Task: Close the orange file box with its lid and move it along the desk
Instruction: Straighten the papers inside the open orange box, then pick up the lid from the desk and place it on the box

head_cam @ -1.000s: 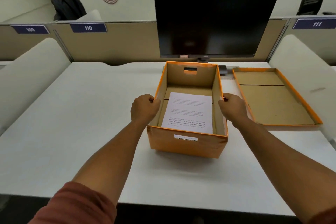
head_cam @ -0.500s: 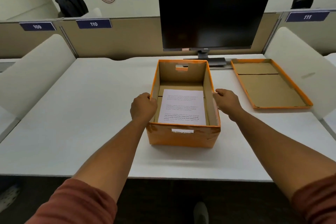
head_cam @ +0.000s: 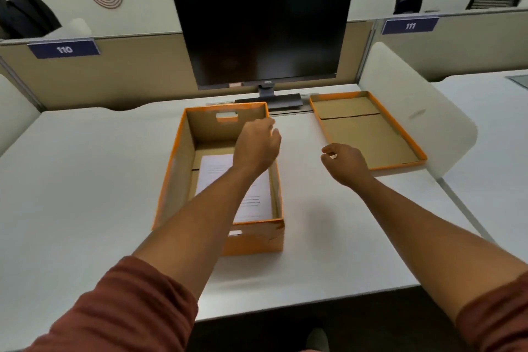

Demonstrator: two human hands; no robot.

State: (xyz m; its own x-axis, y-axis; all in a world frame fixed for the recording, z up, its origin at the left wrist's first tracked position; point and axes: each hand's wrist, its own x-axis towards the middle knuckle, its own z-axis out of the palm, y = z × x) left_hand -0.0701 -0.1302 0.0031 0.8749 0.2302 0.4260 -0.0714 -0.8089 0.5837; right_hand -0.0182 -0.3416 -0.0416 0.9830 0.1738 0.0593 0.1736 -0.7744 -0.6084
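The orange file box (head_cam: 177, 180) sits open on the white desk (head_cam: 85, 180), left of centre in front of the dark monitor (head_cam: 263, 28), with a printed sheet (head_cam: 217, 171) lying flat on its bottom. Neither hand touches it. The left hand (head_cam: 257, 146) hangs above the box's right wall, loosely curled and holding nothing, its arm crossing over the near right corner. Just right of it, over bare desk, the right hand (head_cam: 345, 163) is also empty, fingers half bent and thumb near the forefinger. Further right, the lid (head_cam: 368, 131) lies upside down, brown inside up, close to the curved white divider (head_cam: 414, 111) and well apart from the box.

The step in hand looks like the reach for the lid. To do it well, both hands should take the lid by its two long orange rims, lift it clear of the desk and turn it over before carrying it left. It should then come down level, all four corners lined up over the box's rim, so the shallow walls slip outside the box and do not catch an edge. The sheet lies low enough not to interfere.
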